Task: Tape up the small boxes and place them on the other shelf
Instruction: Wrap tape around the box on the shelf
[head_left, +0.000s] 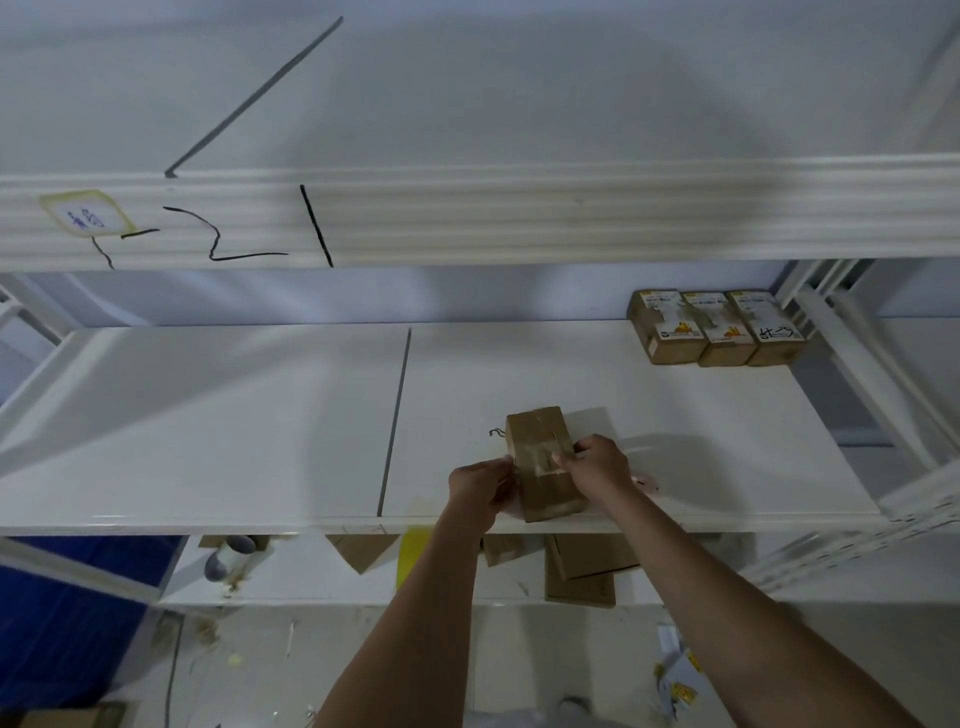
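Note:
A small brown cardboard box (537, 436) lies on the white middle shelf (208, 415), near its front edge. A strip of clear tape (543, 457) runs across the box's middle. My left hand (480, 488) pinches the tape's left end at the box's left side. My right hand (597, 465) holds the tape's right end against the box's right side, its thumb on top of the tape. Three taped small boxes (714, 327) with printed labels stand in a row at the shelf's far right corner.
An upper shelf beam (467, 218) with black marker lines hangs overhead. Flat cardboard pieces (582, 571), a yellow sheet and a tape roll (228, 556) lie on the lower shelf. White uprights (857, 374) close the right side. Scraps litter the floor.

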